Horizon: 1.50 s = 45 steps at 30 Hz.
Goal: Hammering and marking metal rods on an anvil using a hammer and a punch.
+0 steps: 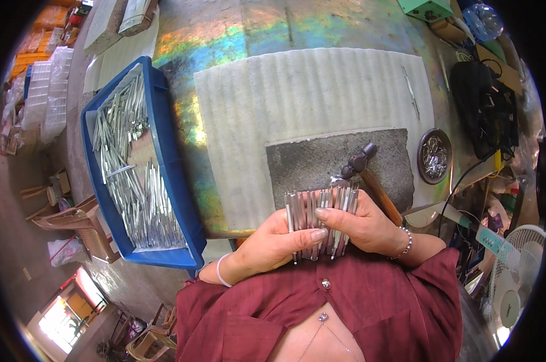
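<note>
Between my two hands I hold a bunch of thin metal rods [306, 211], fanned side by side in front of my chest. My left hand [282, 236] is closed round their left side, its thumb lying across them. From the right, my right hand [360, 222] grips the same bunch with its thumb pressed on the rods. Just beyond the hands lies a hammer [378, 196] with a wooden handle and dark head, on a dark grey stone slab [303, 161]. A blue tray [164, 120] at the left holds many similar rods [146, 199] in loose piles.
White foam sheet [243, 96] covers the table under the slab, with a thin rod [410, 90] on it. A round dark dish [427, 175] of small shiny metal pieces stands at the right. Beyond it are a black bag [484, 102] and a white fan [517, 265].
</note>
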Available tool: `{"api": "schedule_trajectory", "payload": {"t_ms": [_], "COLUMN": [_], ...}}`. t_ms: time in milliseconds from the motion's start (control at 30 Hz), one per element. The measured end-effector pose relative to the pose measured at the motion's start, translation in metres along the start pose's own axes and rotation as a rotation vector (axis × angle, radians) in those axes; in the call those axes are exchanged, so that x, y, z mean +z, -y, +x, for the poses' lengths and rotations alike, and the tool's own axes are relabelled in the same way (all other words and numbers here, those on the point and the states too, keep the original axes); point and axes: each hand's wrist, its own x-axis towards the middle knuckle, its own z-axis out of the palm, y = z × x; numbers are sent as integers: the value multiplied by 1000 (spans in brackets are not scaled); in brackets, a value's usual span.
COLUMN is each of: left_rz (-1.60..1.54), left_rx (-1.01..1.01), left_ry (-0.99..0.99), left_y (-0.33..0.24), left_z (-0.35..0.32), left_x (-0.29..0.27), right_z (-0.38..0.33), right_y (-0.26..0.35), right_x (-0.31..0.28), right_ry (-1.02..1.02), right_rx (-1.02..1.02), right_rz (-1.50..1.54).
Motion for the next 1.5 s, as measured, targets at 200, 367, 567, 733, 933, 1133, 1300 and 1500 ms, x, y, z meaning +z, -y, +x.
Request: {"api": "schedule_trajectory", "payload": {"t_ms": [200,367,567,733,933,1133,1300,1500], "left_rz": [-112,-153,-160,-148,-122,-106,-114,-136], "left_rx": [-24,-73,-119,-136,-137,-150,-151,-145], "left_ry": [-14,-17,-13,-14,-12,-29,-4,-16], "left_y": [-3,-6,-7,-6,-6,-5,-4,-5], "left_z": [-3,-3,6,9,12,12,12,11], "left_x": [3,2,3,6,11,15,15,19], "right_z": [0,-1,-6,-9,-13,-16,-18,-18], "right_y": [-5,0,-3,-4,-5,-9,-7,-11], "right_x": [2,4,0,-5,-10,-14,-15,-18], "right_ry": [-54,-80,-149,-154,-142,-135,-102,-11], "right_rx": [-44,-35,-22,-36,-29,-35,-34,-48], "right_rz": [-12,34,81,57,61,88,135,202]}}
